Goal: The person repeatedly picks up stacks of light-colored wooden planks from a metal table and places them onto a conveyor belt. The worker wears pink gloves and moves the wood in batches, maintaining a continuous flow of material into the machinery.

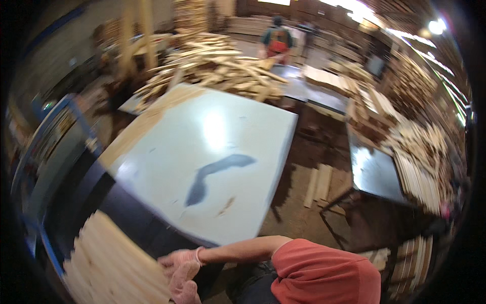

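Observation:
A row of pale wooden strips (114, 261) lies side by side at the lower left, on a dark surface (147, 220). My right arm, in a red sleeve, reaches across to the left. My right hand (176, 258), in a pinkish knit glove, is closed against the near right end of the strips. Just below it, a second glove, my left hand (184, 289), presses against the same end with its fingers together. Its lower part is cut off by the picture's edge, and motion blur softens both hands' fingers.
Beyond the strips stands a large pale, shiny table (243, 129) with a dark smear. A blue metal frame (71, 104) is at the left. Wood offcuts (212, 66) are heaped behind the table. A metal-topped table (377, 169) stands right, and a person (277, 38) is far back.

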